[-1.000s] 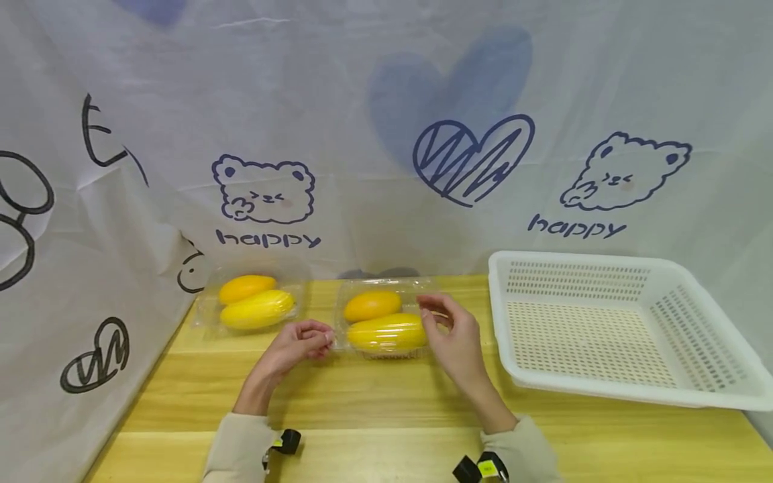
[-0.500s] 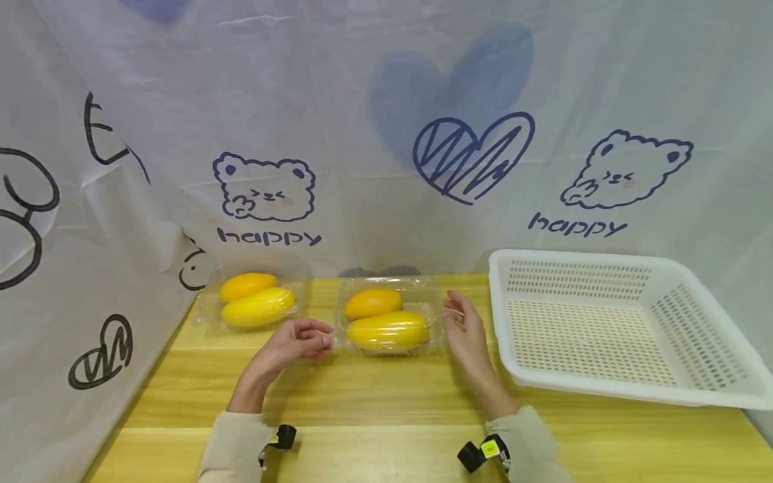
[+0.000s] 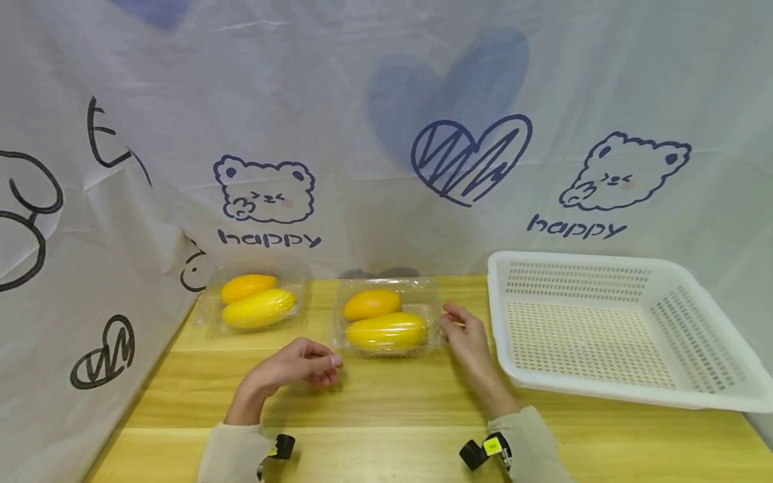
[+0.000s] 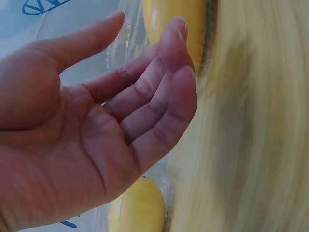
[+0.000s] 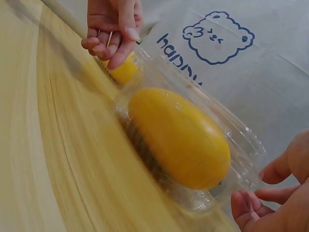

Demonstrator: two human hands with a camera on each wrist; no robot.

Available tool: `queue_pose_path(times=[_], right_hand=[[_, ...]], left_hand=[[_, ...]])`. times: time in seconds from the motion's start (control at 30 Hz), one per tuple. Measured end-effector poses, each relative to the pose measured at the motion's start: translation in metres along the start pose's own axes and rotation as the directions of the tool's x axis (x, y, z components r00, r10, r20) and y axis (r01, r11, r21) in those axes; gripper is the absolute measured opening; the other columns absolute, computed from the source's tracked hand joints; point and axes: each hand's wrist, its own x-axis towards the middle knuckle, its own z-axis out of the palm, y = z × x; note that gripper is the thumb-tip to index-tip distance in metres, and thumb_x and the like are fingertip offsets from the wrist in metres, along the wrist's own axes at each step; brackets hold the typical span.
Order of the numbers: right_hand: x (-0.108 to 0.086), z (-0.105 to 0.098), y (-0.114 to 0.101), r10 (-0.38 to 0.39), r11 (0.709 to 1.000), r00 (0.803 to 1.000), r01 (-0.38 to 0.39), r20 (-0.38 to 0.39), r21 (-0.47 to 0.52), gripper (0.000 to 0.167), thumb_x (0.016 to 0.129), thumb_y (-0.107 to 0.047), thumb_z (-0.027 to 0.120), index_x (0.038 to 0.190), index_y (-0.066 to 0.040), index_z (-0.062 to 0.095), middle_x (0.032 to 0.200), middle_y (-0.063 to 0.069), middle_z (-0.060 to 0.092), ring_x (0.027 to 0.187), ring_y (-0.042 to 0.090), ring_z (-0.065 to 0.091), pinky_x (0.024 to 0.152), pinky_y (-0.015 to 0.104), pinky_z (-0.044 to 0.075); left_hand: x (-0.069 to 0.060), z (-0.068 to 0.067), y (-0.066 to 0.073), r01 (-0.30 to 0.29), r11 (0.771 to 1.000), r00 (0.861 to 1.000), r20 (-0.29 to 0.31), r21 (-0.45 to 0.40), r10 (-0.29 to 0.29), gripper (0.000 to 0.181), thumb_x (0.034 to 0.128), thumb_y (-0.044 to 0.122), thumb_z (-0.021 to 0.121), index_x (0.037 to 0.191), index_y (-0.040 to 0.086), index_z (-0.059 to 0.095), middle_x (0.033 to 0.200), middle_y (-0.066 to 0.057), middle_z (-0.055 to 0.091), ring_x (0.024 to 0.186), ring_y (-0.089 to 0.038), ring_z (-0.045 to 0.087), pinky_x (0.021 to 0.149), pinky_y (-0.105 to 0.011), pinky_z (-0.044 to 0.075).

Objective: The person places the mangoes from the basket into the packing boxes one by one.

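A clear plastic clamshell box (image 3: 419,295) with its lid down holds a rounded orange-yellow fruit (image 3: 371,305) and a longer yellow fruit (image 3: 386,331). My left hand (image 3: 296,365) hovers near its front left corner, holding nothing. The left wrist view shows this palm with thumb apart and fingers loosely bent. At the box's right edge is my right hand (image 3: 471,339), its fingertips close against the plastic in the right wrist view; whether they touch cannot be told. Farther left stands a second clear box (image 3: 208,316) with two similar yellow fruits (image 3: 258,308).
A white perforated plastic basket (image 3: 598,335) stands to the right on the wooden table (image 3: 374,409). Behind and at the left hangs a pale printed cloth (image 3: 356,134). Both wrists carry small black cameras.
My right hand has left the lid's right part and shifted right, then slightly back toward the box edge. My left hand has drawn away from the left edge toward me. The boxes stay put.
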Motion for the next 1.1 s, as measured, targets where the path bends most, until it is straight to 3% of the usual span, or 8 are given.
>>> queue_pose_path(times=[0.17, 0.27, 0.47, 0.73, 0.87, 0.97, 1.03, 1.1], right_hand=[[0.002, -0.003, 0.002, 0.037, 0.999, 0.999, -0.037, 0.005, -0.004, 0.038, 0.096, -0.001, 0.056, 0.132, 0.011, 0.060, 0.106, 0.019, 0.063, 0.076, 0.011, 0.058, 0.065, 0.021, 0.049], [0.002, -0.004, 0.003, 0.060, 0.998, 0.998, -0.059, 0.032, -0.007, 0.038, 0.097, -0.001, 0.055, 0.132, 0.011, 0.060, 0.099, 0.018, 0.063, 0.068, 0.011, 0.057, 0.062, 0.023, 0.051], [0.001, -0.005, 0.003, 0.089, 0.993, 0.993, -0.095, 0.083, 0.072, 0.040, 0.099, -0.001, 0.055, 0.136, 0.012, 0.056, 0.095, 0.017, 0.060, 0.067, 0.014, 0.061, 0.060, 0.025, 0.056], [0.000, -0.007, 0.001, 0.120, 0.989, 0.987, -0.128, 0.106, 0.077, 0.040, 0.096, -0.003, 0.057, 0.131, 0.014, 0.058, 0.080, 0.013, 0.066, 0.062, 0.012, 0.062, 0.060, 0.027, 0.056], [0.001, -0.008, 0.002, 0.104, 0.992, 0.990, -0.110, 0.100, 0.062, 0.039, 0.092, -0.001, 0.056, 0.129, 0.014, 0.060, 0.077, 0.014, 0.067, 0.060, 0.012, 0.062, 0.059, 0.027, 0.056], [0.001, -0.008, 0.003, 0.098, 0.993, 0.991, -0.104, 0.091, 0.056, 0.039, 0.091, 0.000, 0.057, 0.127, 0.014, 0.062, 0.078, 0.015, 0.067, 0.059, 0.012, 0.062, 0.058, 0.026, 0.055], [0.002, -0.008, 0.004, 0.096, 0.994, 0.991, -0.101, 0.089, 0.047, 0.039, 0.091, 0.000, 0.057, 0.126, 0.013, 0.063, 0.078, 0.015, 0.067, 0.059, 0.012, 0.062, 0.058, 0.026, 0.056], [0.002, -0.008, 0.005, 0.097, 0.994, 0.991, -0.100, 0.091, 0.034, 0.039, 0.091, -0.001, 0.058, 0.127, 0.012, 0.063, 0.080, 0.015, 0.067, 0.060, 0.012, 0.062, 0.059, 0.026, 0.056]], left_hand=[[0.000, 0.015, 0.009, -0.055, 0.998, 0.997, 0.049, 0.042, 0.053, 0.034, 0.1055, 0.021, 0.058, 0.114, -0.011, 0.068, 0.098, -0.023, 0.072, 0.085, -0.033, 0.069, 0.081, -0.046, 0.058], [0.005, 0.031, 0.019, -0.110, 0.992, 0.993, 0.049, 0.055, 0.107, 0.037, 0.1063, 0.021, 0.056, 0.121, -0.011, 0.065, 0.104, -0.024, 0.071, 0.091, -0.040, 0.067, 0.083, -0.052, 0.056], [0.023, 0.074, 0.031, -0.158, 0.987, 0.987, -0.014, -0.035, 0.157, 0.040, 0.1063, 0.018, 0.055, 0.130, -0.014, 0.058, 0.112, -0.024, 0.070, 0.101, -0.045, 0.066, 0.087, -0.054, 0.055], [0.049, 0.131, 0.036, -0.183, 0.965, 0.977, -0.140, -0.190, 0.158, 0.042, 0.1060, 0.015, 0.056, 0.134, -0.017, 0.054, 0.115, -0.026, 0.070, 0.109, -0.043, 0.067, 0.088, -0.051, 0.056], [0.061, 0.147, 0.034, -0.216, 0.938, 0.961, -0.230, -0.272, 0.154, 0.040, 0.1064, 0.010, 0.053, 0.133, -0.019, 0.053, 0.112, -0.028, 0.070, 0.103, -0.041, 0.070, 0.083, -0.047, 0.058], [0.066, 0.155, 0.033, -0.219, 0.904, 0.947, -0.303, -0.368, 0.106, 0.036, 0.1057, 0.010, 0.055, 0.127, -0.019, 0.058, 0.109, -0.027, 0.071, 0.092, -0.030, 0.073, 0.075, -0.038, 0.059], [0.070, 0.158, 0.033, -0.210, 0.858, 0.942, -0.331, -0.469, 0.050, 0.035, 0.1049, 0.011, 0.057, 0.123, -0.019, 0.061, 0.107, -0.025, 0.072, 0.086, -0.021, 0.072, 0.071, -0.031, 0.058], [0.074, 0.161, 0.033, -0.194, 0.788, 0.942, -0.334, -0.584, -0.016, 0.035, 0.1041, 0.014, 0.060, 0.121, -0.017, 0.062, 0.105, -0.021, 0.074, 0.083, -0.016, 0.071, 0.070, -0.027, 0.057]])
